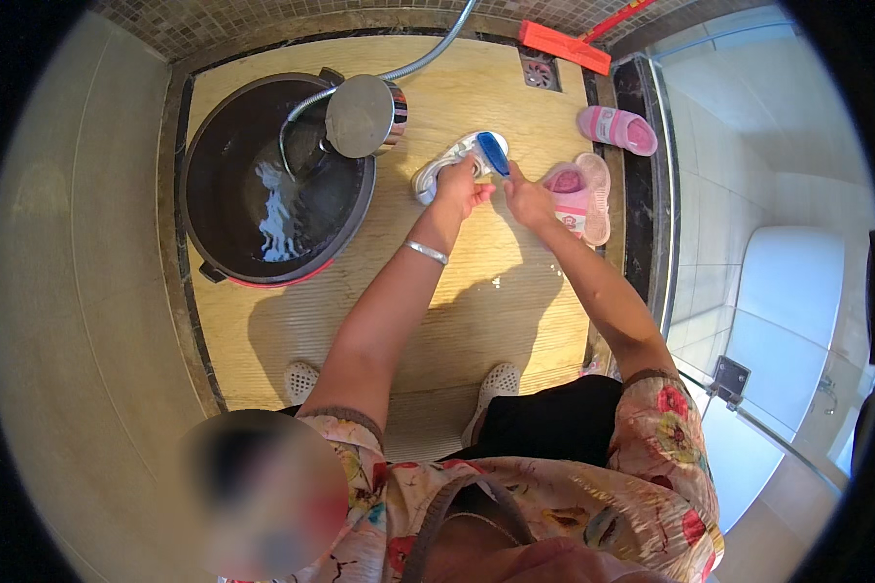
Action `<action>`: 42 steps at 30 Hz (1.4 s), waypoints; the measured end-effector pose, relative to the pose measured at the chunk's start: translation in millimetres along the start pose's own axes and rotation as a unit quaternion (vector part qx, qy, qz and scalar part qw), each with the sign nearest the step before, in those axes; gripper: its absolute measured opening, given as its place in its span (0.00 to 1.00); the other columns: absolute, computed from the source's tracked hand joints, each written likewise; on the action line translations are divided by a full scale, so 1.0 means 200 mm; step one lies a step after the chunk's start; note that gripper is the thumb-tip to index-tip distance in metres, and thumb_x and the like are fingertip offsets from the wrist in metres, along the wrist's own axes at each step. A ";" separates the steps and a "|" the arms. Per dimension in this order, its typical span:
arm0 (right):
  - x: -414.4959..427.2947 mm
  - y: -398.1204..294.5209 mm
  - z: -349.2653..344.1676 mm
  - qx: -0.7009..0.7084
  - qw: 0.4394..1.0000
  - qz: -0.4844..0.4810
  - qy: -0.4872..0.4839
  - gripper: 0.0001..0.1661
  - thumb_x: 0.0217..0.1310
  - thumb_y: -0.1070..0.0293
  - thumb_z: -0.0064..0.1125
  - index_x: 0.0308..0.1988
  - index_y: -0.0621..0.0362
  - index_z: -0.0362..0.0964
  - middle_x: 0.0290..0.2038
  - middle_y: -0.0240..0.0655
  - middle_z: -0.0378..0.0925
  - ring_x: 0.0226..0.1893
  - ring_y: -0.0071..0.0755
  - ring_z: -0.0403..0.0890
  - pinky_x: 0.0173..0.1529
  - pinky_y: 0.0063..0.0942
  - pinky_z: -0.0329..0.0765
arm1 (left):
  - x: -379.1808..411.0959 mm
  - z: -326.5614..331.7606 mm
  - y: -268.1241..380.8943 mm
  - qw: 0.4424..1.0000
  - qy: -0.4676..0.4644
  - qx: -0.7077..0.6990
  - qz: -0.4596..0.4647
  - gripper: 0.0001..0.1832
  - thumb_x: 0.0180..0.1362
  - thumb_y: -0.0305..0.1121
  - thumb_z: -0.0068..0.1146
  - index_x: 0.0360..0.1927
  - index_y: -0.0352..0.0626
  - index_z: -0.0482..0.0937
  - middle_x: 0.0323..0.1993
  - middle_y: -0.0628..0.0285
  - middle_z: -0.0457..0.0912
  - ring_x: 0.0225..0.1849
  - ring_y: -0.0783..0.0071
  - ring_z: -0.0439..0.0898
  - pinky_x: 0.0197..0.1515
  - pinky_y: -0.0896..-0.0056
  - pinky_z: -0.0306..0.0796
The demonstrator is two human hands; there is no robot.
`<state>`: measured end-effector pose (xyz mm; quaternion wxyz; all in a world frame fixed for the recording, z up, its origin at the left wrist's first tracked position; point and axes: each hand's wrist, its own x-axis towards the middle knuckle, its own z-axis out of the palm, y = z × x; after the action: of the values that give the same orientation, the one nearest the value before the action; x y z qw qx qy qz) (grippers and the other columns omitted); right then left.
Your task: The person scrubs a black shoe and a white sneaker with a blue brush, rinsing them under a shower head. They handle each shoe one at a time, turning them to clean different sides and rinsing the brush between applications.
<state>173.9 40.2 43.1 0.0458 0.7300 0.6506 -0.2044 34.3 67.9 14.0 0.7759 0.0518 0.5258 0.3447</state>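
A white lace-up shoe (445, 162) lies on the wet ribbed floor before me. My left hand (461, 188) is on the shoe, apparently gripping it near the laces, with some fingers raised. In my right hand (529, 202) is the handle of a blue scrubbing brush (493, 151). The brush head rests over one end of the shoe, its bristles hidden beneath. To the left stands a large dark basin (203, 182) holding water. A metal shower hose (437, 49) runs down into it, past a chrome cylinder (361, 116) at the rim.
Pink slippers lie to the right: one (617, 131) on the raised edge, others (569, 197) close beside my right hand. A red floor squeegee (565, 47) is near the floor drain (539, 71). A glass door with a metal hinge (730, 377) is at far right. My feet wear white perforated clogs (499, 382).
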 end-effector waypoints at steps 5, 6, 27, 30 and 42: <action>0.00 0.09 -0.02 0.166 0.984 -0.002 0.064 0.30 0.58 0.53 0.46 0.58 0.52 0.60 0.28 0.48 0.77 0.32 0.43 0.79 0.39 0.35 0.72 | -0.17 0.00 -0.04 0.655 0.109 0.684 0.301 0.14 0.52 0.32 0.48 0.40 0.35 0.74 0.35 0.44 0.79 0.32 0.56 0.81 0.34 0.59 0.75; -0.01 0.07 -0.07 0.184 0.982 0.006 0.054 0.31 0.58 0.53 0.46 0.58 0.54 0.60 0.27 0.47 0.76 0.31 0.40 0.79 0.38 0.33 0.72 | -0.19 -0.02 -0.01 0.631 0.106 0.706 0.304 0.12 0.52 0.32 0.48 0.37 0.37 0.76 0.34 0.45 0.79 0.32 0.55 0.81 0.33 0.58 0.75; 0.01 -0.24 -0.07 0.067 0.978 -0.160 0.118 0.32 0.56 0.63 0.43 0.56 0.72 0.54 0.23 0.54 0.74 0.24 0.56 0.76 0.31 0.46 0.73 | 0.16 -0.23 0.09 0.943 -0.015 0.179 0.280 0.10 0.53 0.34 0.53 0.31 0.36 0.76 0.27 0.63 0.78 0.30 0.75 0.74 0.36 0.70 0.66; -0.20 -0.40 -0.03 0.081 0.987 -0.135 0.013 0.33 0.56 0.65 0.43 0.57 0.75 0.51 0.24 0.57 0.73 0.24 0.57 0.75 0.32 0.47 0.72 | 0.04 -0.21 0.09 0.967 -0.005 0.049 0.249 0.05 0.54 0.29 0.50 0.29 0.41 0.77 0.26 0.66 0.78 0.29 0.79 0.73 0.32 0.73 0.67; -0.05 -0.27 -0.08 0.111 0.978 -0.173 0.022 0.30 0.57 0.62 0.45 0.60 0.53 0.56 0.35 0.51 0.76 0.34 0.52 0.78 0.40 0.42 0.73 | 0.25 -0.32 -0.12 0.977 -0.041 -0.140 0.154 0.13 0.61 0.33 0.39 0.43 0.38 0.72 0.38 0.57 0.78 0.39 0.63 0.77 0.43 0.62 0.71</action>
<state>125.3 45.0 72.4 -0.0861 0.6111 0.7412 -0.2643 2.1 60.9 -65.1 0.7342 0.0374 0.4258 0.5276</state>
